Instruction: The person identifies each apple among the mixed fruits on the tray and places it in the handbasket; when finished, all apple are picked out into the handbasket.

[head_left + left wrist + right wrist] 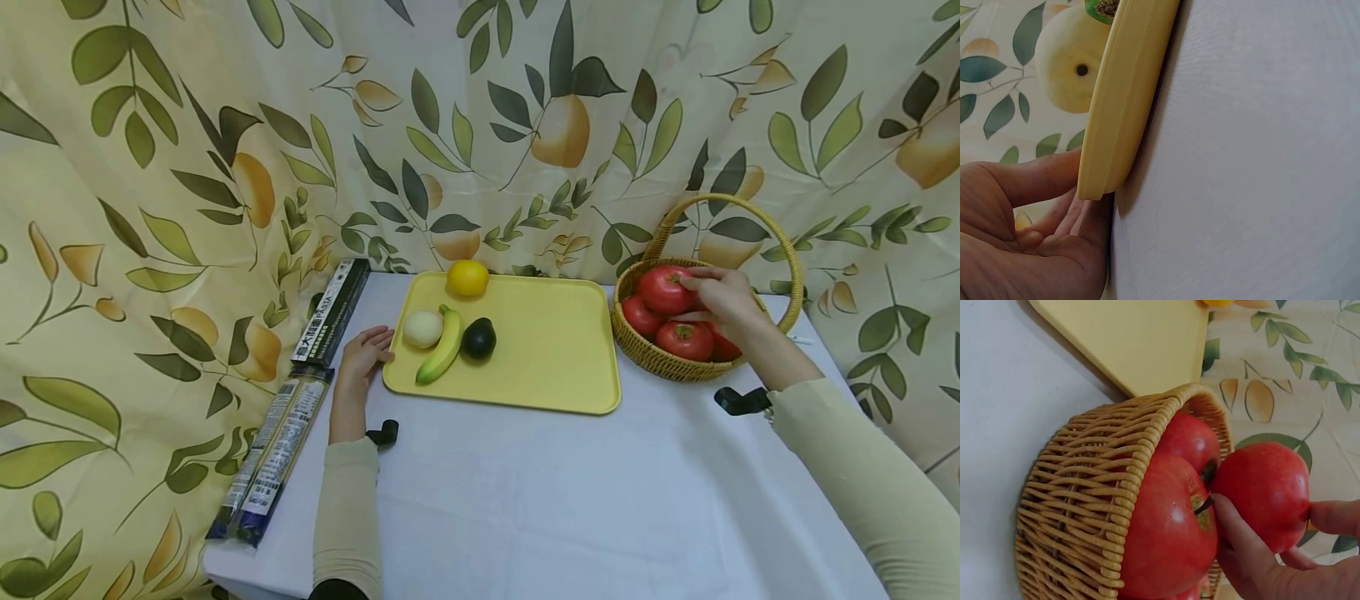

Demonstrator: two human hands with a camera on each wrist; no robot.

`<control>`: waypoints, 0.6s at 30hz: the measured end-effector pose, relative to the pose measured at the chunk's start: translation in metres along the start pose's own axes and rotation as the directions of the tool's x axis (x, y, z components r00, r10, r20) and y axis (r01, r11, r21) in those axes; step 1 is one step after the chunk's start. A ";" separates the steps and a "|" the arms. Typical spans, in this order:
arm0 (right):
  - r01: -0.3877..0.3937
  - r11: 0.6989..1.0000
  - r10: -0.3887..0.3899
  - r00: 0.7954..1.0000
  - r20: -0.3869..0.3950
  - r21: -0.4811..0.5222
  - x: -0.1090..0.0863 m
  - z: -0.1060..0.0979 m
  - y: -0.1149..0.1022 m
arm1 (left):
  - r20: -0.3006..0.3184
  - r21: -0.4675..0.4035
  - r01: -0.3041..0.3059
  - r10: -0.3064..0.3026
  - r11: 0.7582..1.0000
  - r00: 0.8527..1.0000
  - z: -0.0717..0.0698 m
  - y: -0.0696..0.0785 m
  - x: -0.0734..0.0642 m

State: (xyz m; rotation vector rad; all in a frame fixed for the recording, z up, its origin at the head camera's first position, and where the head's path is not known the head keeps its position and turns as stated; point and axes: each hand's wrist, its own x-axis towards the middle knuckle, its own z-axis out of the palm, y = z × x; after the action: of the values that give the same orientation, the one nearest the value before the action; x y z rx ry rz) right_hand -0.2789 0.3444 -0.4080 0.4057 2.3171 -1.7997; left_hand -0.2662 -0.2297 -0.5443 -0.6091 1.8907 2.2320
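My right hand [723, 302] pinches a red apple [1266, 494] between thumb and fingers, at the top of the heap in a wicker basket [1079, 494]. Below it, other red apples [1169, 525] fill the basket; one has a dark stem beside my fingers. At the left edge of a yellow tray [540, 350], my left hand [363, 367] holds the rim, thumb over it and fingers low against the side. On the tray lie a round pale pear [422, 329], a banana [441, 348], a dark avocado [478, 339] and a yellow lemon [467, 278].
Left of the tray, a black pasta box [333, 312] and long plastic packets [273, 458] lie along the table's left edge. The basket's tall arched handle [780, 242] rises near my right wrist. A leaf-patterned curtain [465, 133] hangs behind the white-covered table [540, 500].
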 end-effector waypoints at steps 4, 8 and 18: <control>-0.002 1.000 0.002 1.000 0.002 0.012 -0.001 -0.003 0.001 | 0.005 0.002 -0.007 0.007 1.000 1.000 0.001 0.000 -0.001; -0.008 1.000 0.008 1.000 -0.025 -0.023 -0.001 -0.006 0.002 | -0.004 0.004 -0.006 0.006 1.000 1.000 0.001 -0.001 -0.001; -0.030 0.997 0.024 0.996 -0.082 -0.077 0.000 -0.014 -0.003 | -0.005 -0.001 -0.010 0.010 1.000 1.000 0.001 -0.001 0.001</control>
State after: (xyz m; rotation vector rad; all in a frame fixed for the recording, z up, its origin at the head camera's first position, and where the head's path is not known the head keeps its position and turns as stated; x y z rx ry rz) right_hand -0.2794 0.3577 -0.4020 0.5048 2.4151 -1.7044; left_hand -0.2671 -0.2287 -0.5452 -0.6073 1.8999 2.2395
